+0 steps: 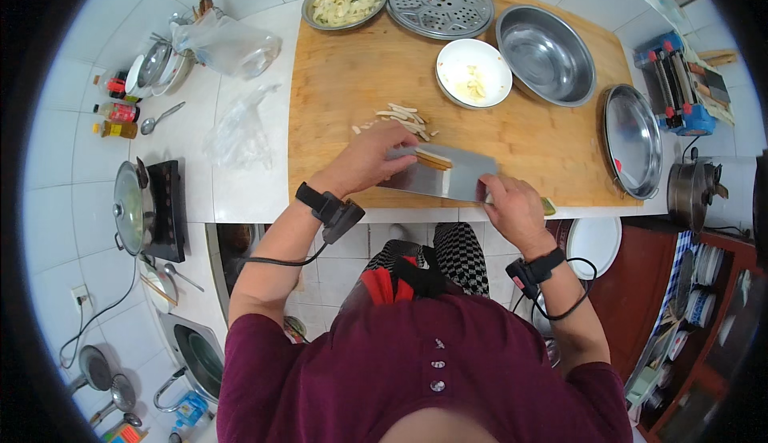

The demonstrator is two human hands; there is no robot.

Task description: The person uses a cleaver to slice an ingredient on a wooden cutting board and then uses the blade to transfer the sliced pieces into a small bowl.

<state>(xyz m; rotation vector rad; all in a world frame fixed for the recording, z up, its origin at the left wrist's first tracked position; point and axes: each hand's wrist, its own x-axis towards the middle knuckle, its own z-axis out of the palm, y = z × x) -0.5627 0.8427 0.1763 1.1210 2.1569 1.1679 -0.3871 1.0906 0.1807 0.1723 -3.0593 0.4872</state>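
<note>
My right hand [515,209] is closed around the handle of a cleaver [474,164], whose broad steel blade lies tilted over the front of a wooden cutting board [360,71]. My left hand [378,152] is at the far end of the blade, its fingertips and thumb around one end of a pale food slab with a brown side [433,159]. A white strip [446,182] shows on the blade beside the slab. Just beyond my left fingers lies a small heap of pale cut strips [408,120].
At the back stand a bowl of pale food strips [346,3], a perforated steamer plate [441,3], a white bowl with yellowish pieces [474,74] and a steel basin [546,53]. A steel tray [633,143] leans at right. Left are plastic bags [243,131] and a lidded pan [131,209].
</note>
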